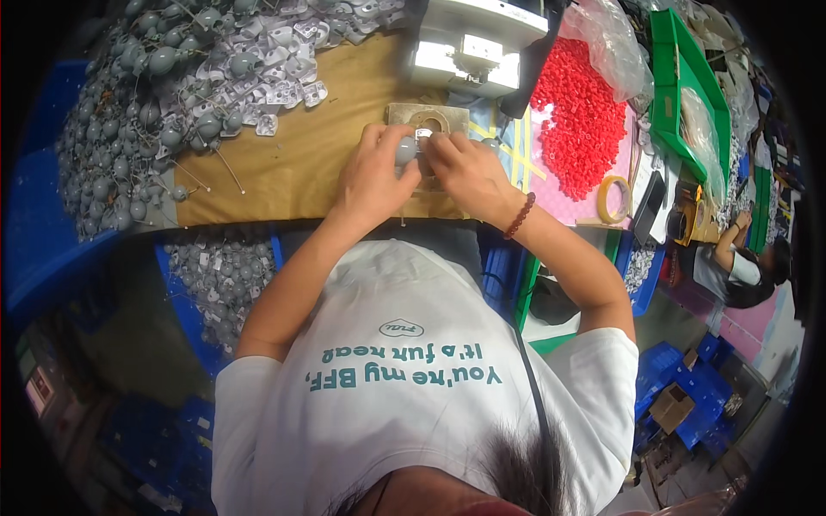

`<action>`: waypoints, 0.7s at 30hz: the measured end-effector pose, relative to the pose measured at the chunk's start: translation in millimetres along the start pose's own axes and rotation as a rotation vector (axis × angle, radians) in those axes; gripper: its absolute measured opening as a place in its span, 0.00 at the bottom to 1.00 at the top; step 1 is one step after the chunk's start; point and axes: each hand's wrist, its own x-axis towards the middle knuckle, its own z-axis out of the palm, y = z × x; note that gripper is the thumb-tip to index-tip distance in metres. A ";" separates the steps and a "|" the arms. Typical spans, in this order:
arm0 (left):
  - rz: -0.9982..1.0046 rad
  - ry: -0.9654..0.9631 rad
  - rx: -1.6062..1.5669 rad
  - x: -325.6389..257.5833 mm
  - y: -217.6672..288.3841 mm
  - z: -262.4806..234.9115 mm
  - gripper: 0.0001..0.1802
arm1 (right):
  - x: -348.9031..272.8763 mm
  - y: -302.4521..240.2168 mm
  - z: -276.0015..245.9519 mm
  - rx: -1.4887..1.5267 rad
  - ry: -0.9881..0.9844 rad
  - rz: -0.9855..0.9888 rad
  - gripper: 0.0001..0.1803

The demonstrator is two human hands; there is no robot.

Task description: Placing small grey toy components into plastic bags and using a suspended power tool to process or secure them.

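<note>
Brown tabletop (284,163) is seen beneath both hands, held together at its near edge: the left hand (374,172) is closed on a grey bulb (404,150), the right hand (465,172) pinches a small white clip (423,134) against it. Both parts look light, hard, smooth — best gripped at the sides. Beyond — a metal jig (428,116), grey parts (155,95), red beads (581,112), a clear bag (615,43), a green tray (680,86).

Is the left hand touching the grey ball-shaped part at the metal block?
Touching. The head view shows the left hand with its fingers wrapped round the grey ball-shaped part, no gap between them, just in front of the metal block.
</note>
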 end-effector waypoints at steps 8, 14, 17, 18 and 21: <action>0.084 0.017 0.201 -0.9 8.9 1.9 0.20 | 5.0 1.7 1.8 0.004 -0.009 -0.060 0.07; 0.151 0.050 0.256 1.6 6.6 8.2 0.20 | 3.7 -4.4 6.9 -0.068 -0.065 -0.014 0.10; 0.155 0.036 0.291 -0.4 6.0 7.9 0.20 | 5.5 -4.1 5.3 -0.078 -0.150 -0.091 0.10; 0.156 0.039 0.284 0.2 6.4 7.0 0.21 | 8.3 -1.3 1.5 -0.028 -0.143 -0.066 0.10; 0.157 0.042 0.276 -0.5 7.3 6.6 0.21 | 10.0 -1.1 0.2 -0.013 -0.130 -0.027 0.10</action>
